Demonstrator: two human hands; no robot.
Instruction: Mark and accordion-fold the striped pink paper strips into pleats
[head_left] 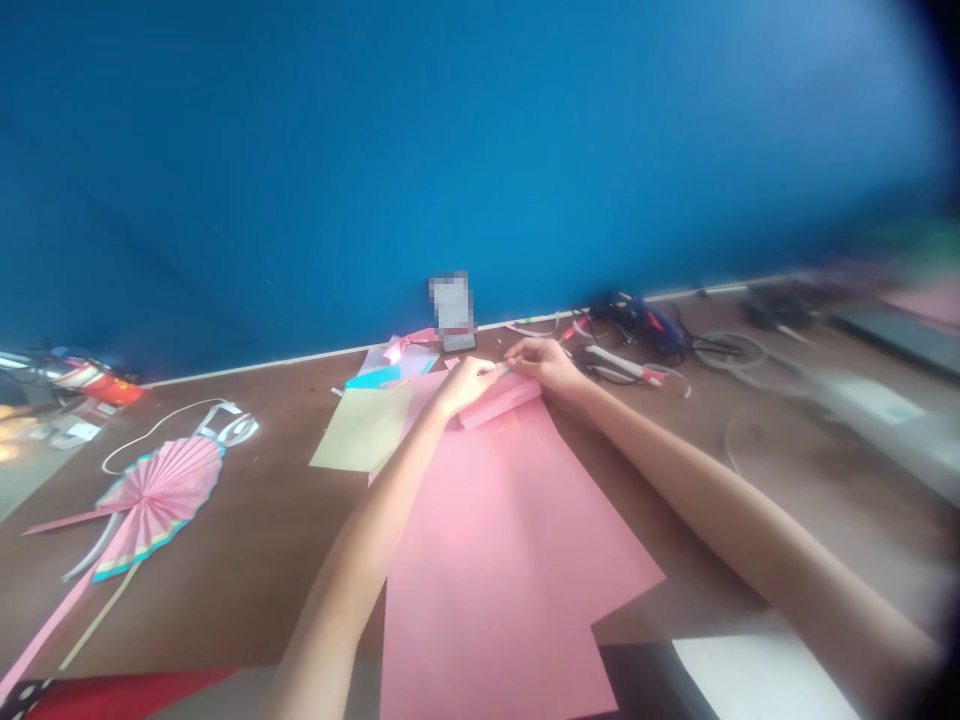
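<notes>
A large pink paper sheet (495,540) lies on the brown table (247,540) in front of me. Its far end is folded over into a narrow pink band (501,400). My left hand (466,384) and my right hand (541,362) meet at that far end, both with fingers pinched together on the fold's edge. A small light-coloured thing shows between the fingertips, too small to name. Both forearms stretch out over the sheet.
A pale yellow sheet (361,430) and blue scraps (375,377) lie left of the hands. A pleated pink paper fan (161,495) with strips lies at the left. Tools and cables (637,340) crowd the right by the blue wall. A white sheet (750,680) sits near me.
</notes>
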